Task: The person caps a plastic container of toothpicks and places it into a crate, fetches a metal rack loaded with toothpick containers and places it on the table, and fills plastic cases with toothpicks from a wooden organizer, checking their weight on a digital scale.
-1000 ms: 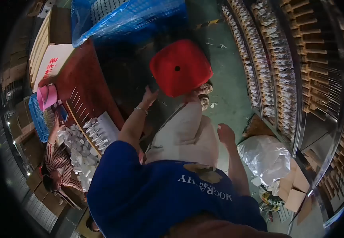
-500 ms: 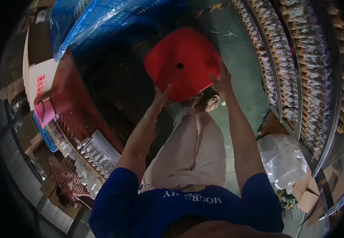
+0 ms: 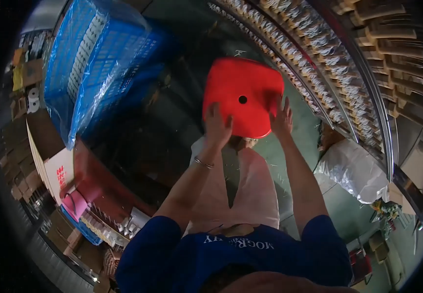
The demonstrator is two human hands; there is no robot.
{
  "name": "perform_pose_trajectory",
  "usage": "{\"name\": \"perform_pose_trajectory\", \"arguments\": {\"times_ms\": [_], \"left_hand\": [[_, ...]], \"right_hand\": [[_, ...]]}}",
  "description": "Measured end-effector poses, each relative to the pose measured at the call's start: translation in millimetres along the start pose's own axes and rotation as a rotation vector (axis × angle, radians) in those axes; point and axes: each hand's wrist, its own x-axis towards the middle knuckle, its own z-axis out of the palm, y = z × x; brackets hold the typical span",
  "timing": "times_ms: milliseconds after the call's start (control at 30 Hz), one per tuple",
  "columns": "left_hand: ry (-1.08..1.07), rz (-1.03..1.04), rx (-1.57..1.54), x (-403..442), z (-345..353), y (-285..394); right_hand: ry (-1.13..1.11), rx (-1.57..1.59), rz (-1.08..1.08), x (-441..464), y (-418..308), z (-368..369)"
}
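Between the person's left hand (image 3: 217, 126) and right hand (image 3: 283, 121) is a red plastic stool (image 3: 244, 88), each hand at its own side of the seat with digits spread; whether they grasp it I cannot tell. Left of the stool stands a film-wrapped blue crate (image 3: 59, 73), with a pink bucket (image 3: 77, 205) nearer the person, while right of the stool run racks (image 3: 314, 46) of white pieces, a pale plastic bag (image 3: 355, 168) near their lower end.

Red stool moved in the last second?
Yes: the red stool has shifted away from the blue crate, toward the rack on the right.
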Motion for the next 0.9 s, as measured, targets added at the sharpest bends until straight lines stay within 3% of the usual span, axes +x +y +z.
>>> {"name": "perform_pose_trajectory", "arguments": {"times_ms": [100,167,233,367,500,600,667,733,800,867,900], "left_hand": [[-0.02,-0.075,-0.002,41,-6,-51],[-0.348,-0.229,-0.464,77,-4,-67],[-0.45,-0.106,-0.437,106,5,-76],[-0.719,0.011,-0.401,130,29,-101],[-0.826,0.12,-0.329,142,36,-102],[-0.742,0.301,-0.465,137,35,-92],[-0.717,0.125,-0.435,134,36,-89],[-0.785,0.156,-0.462,134,31,-62],[-0.849,0.169,-0.492,123,38,-35],[-1.098,0.177,-0.585,107,65,-19],[-1.071,0.193,-0.441,89,81,-11]], "right_hand": [[0.069,0.046,0.019,-35,-12,29],[0.118,0.129,0.084,-35,-26,34],[0.067,0.422,0.31,-40,-33,45],[0.139,0.378,0.322,-35,-28,72],[0.011,0.374,0.361,-35,-20,64],[0.109,0.408,0.335,-39,-15,70],[0.058,0.505,0.35,-41,-19,57],[0.083,0.55,0.402,-55,-20,49],[0.02,0.615,0.592,-76,-14,37],[0.284,0.506,0.582,-107,9,69],[0.421,0.458,0.511,-122,29,86]]}}
